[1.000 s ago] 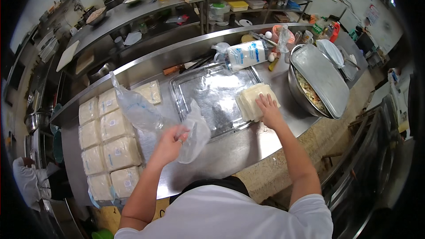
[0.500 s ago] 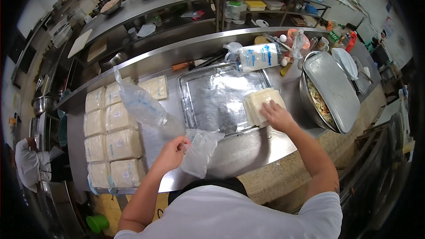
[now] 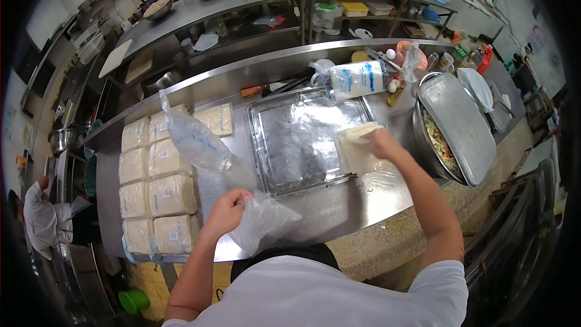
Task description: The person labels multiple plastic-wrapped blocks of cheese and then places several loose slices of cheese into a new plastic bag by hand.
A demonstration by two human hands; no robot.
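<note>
My left hand (image 3: 225,213) is closed on the edge of a clear plastic bag (image 3: 266,221), which hangs over the table's front edge. At the tray's right side, my right hand (image 3: 385,144) pinches some thin pale square wrappers (image 3: 365,131), their edge folded up toward the fingers. More wrappers lie flat beneath them, partly over the rim of a shallow metal tray (image 3: 296,145). Another clear bag with blue print (image 3: 200,143) lies crumpled left of the tray. Several plastic-wrapped packs of pale wrappers (image 3: 172,195) stand in rows on the table's left.
A large metal bowl of shredded vegetables (image 3: 437,139) stands at the right, partly covered by a metal tray (image 3: 458,127). Behind the big tray are a blue-printed pack (image 3: 358,80), eggs (image 3: 392,86) and a wooden-handled knife (image 3: 254,91). A person (image 3: 45,218) works at far left.
My right hand, flat on the stack before, now grips and lifts the wrappers' edge. My left hand has moved slightly left and down, with the bag bunched in it.
</note>
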